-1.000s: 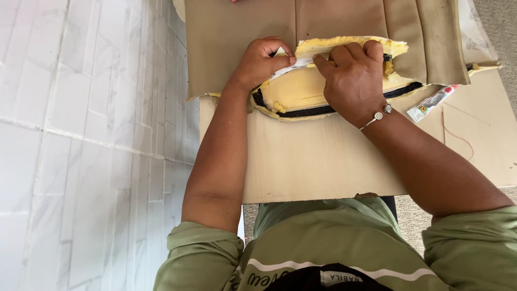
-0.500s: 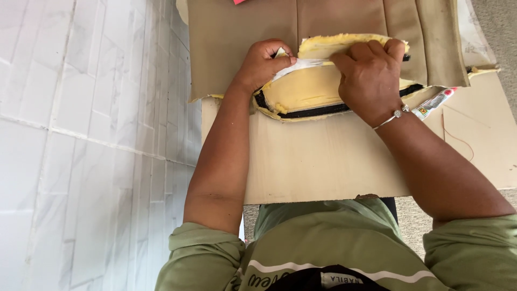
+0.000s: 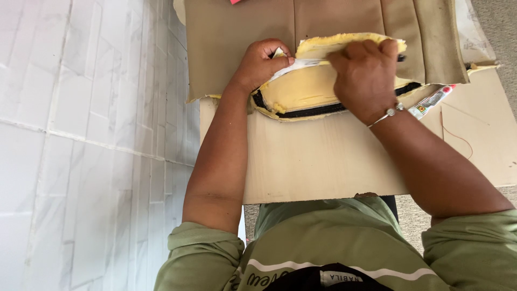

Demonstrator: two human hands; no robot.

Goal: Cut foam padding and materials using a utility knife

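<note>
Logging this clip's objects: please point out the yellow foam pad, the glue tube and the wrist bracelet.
yellow foam pad [image 3: 301,89], head view, on its bare face between the hands.
glue tube [image 3: 431,101], head view, on the middle of its white body.
wrist bracelet [image 3: 389,112], head view, on the silver band.

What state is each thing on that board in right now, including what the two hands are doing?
Left hand: closed, pinching the white strip.
Right hand: closed, knuckles up, pressing on the foam.
White strip: stretched between the hands.
Yellow foam: exposed, cover folded back.
Tan cover: lying flat, panels stitched.
Small tube: lying on the board, capped.
</note>
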